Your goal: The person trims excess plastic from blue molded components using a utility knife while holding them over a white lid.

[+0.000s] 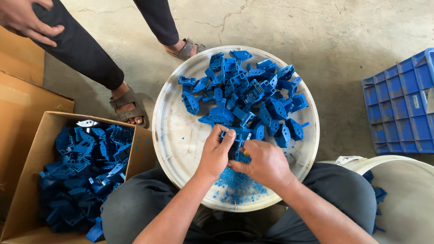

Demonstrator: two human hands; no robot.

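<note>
A small blue plastic part [234, 143] was held between the left hand [216, 153] and the right hand [266, 163], with the fingers of both closed tightly around it. It was kept just above the near side of a round white tray [174, 135], over blue crumbs [237, 183]. A pile of similar parts [248, 95] was lying further back on the tray. A cardboard box [135, 153] of blue parts was placed to the left.

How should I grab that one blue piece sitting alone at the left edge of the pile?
Probably from the left, pinching its long sides. That blue piece lies flat on the white tray with bare tray to its left, while the pile crowds its right side.
</note>
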